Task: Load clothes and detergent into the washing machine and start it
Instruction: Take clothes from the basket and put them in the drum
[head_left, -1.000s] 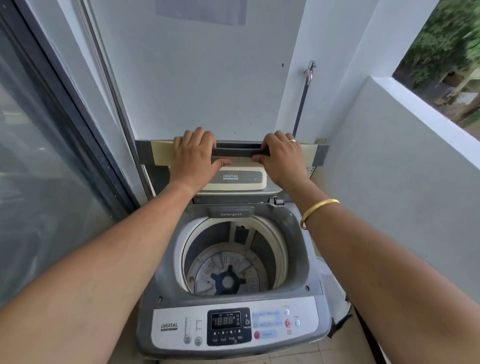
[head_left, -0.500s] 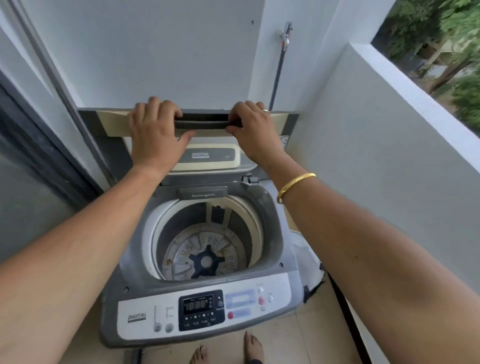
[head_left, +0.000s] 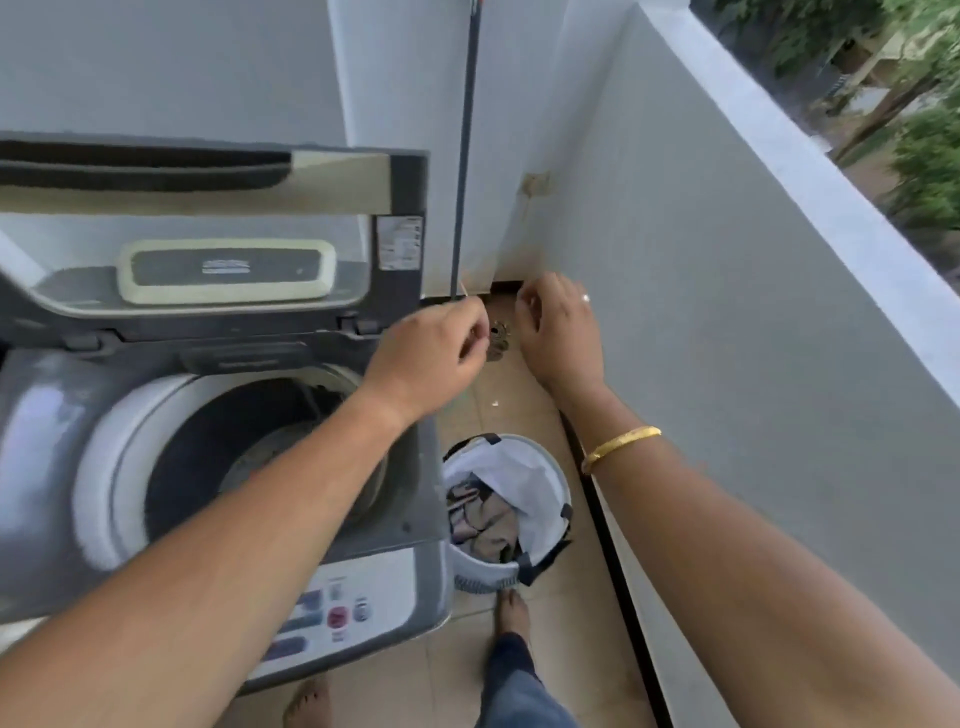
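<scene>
A grey top-loading washing machine (head_left: 62, 426) stands at the left with its lid (head_left: 208, 182) folded up against the wall. Its drum (head_left: 249, 447) shows no clothes. A white laundry basket (head_left: 483, 571) sits on the floor to the right of the machine, with clothes (head_left: 485, 519) inside. My left hand (head_left: 426, 358) hangs in the air past the machine's right rear corner, fingers loosely curled, nothing in it. My right hand (head_left: 558, 332) is beside it, fingers curled and empty, above the floor near the balcony wall.
A low white balcony wall (head_left: 727, 312) runs along the right. A dark hose (head_left: 465, 156) drops down the back corner to a floor drain (head_left: 498, 340). The control panel (head_left: 343, 613) faces me. My bare feet stand on the tiled floor (head_left: 561, 649).
Both hands let go of the raised lid and moved right, off the machine. The view swung right and down, bringing the laundry basket into sight.
</scene>
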